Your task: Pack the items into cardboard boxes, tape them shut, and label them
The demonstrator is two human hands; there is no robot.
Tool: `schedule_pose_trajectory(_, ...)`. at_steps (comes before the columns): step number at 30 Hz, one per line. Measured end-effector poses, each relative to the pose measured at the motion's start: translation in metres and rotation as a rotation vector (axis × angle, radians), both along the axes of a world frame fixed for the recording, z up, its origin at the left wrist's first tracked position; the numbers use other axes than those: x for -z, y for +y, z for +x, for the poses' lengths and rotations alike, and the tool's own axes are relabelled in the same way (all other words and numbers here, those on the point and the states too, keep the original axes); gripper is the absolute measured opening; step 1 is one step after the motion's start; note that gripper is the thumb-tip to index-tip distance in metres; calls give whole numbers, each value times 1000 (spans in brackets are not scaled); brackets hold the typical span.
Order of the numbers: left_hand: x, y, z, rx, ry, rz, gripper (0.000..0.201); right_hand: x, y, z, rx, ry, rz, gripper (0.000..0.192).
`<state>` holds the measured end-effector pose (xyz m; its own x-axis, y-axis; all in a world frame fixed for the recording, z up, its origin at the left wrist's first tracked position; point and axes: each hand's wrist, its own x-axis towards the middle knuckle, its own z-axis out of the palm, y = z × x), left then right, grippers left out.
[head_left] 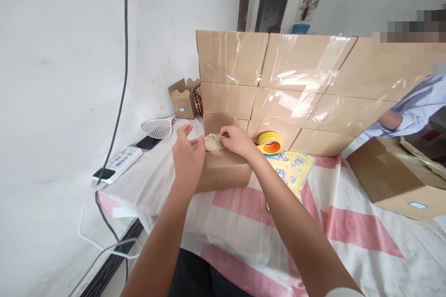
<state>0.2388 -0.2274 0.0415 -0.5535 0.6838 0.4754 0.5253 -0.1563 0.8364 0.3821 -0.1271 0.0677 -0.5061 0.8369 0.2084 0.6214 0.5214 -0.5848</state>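
A small brown cardboard box (223, 171) lies on the pink-and-white cloth. Both my hands rest at its top far edge, on either side of a pale crumpled wad (212, 143) that looks like paper or tape. My left hand (187, 151) has its fingers spread beside the wad, thumb touching it. My right hand (235, 140) pinches the wad's right end with its fingertips. A yellow tape roll with an orange core (270, 143) sits just right of my right hand.
A wall of taped cardboard boxes (278, 88) stands behind. Another person's blue sleeve (414, 109) reaches over a larger box (393, 174) at right. At left lie a slotted ladle (157, 127), phone (148, 142), power strip (120, 161) and small open carton (183, 98).
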Motion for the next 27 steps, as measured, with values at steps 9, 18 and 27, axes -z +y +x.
schedule_pose_trajectory(9, 5, -16, 3, 153, 367, -127, 64, 10, 5, 10, -113, 303, -83, 23)
schedule_pose_trajectory(18, 5, -28, -1, 309, -82, -93, 47, 10, -1, 9, -187, 647, -114, 24)
schedule_pose_trajectory(27, -11, -30, 10, 318, 68, -372, 40, -9, -21, 16, -267, 704, -210, 28)
